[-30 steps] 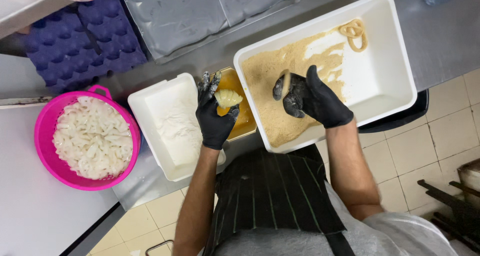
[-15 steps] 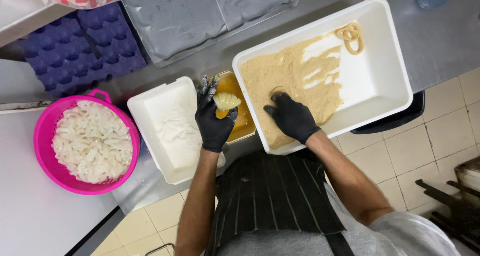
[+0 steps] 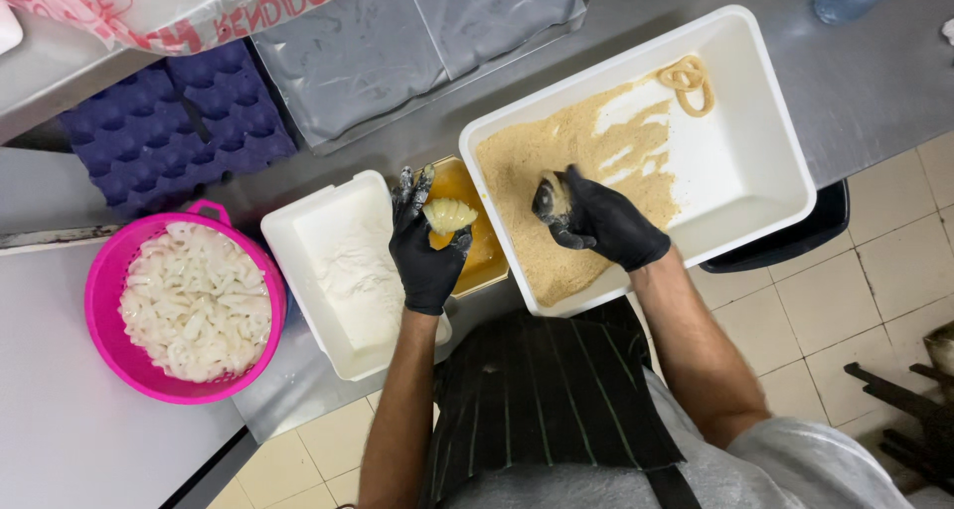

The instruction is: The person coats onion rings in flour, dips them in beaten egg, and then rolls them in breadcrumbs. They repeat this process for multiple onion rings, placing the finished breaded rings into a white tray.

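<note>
My left hand (image 3: 427, 243), in a black glove, holds a wet, egg-coated squid piece (image 3: 449, 214) over a small container of yellow beaten egg (image 3: 477, 241). My right hand (image 3: 594, 221), also gloved in black, is cupped around a crumb-covered piece (image 3: 553, 197) above the breadcrumbs in a large white tub (image 3: 755, 161). Two breaded rings (image 3: 690, 78) lie at the tub's far end. A white tub of flour (image 3: 343, 270) sits left of the egg. A pink colander (image 3: 109, 300) full of raw white squid rings stands at the far left.
Purple egg trays (image 3: 169, 131) and grey plastic-wrapped packs (image 3: 397, 42) lie on the steel counter behind the tubs. A printed plastic bag (image 3: 179, 2) hangs over the top left. A dark bin (image 3: 785, 241) sits under the big tub's right end. Tiled floor lies below.
My right hand pressed down into the breadcrumbs, then lifted again with a crumbed piece in its fingers. My left hand has kept the wet piece over the egg container.
</note>
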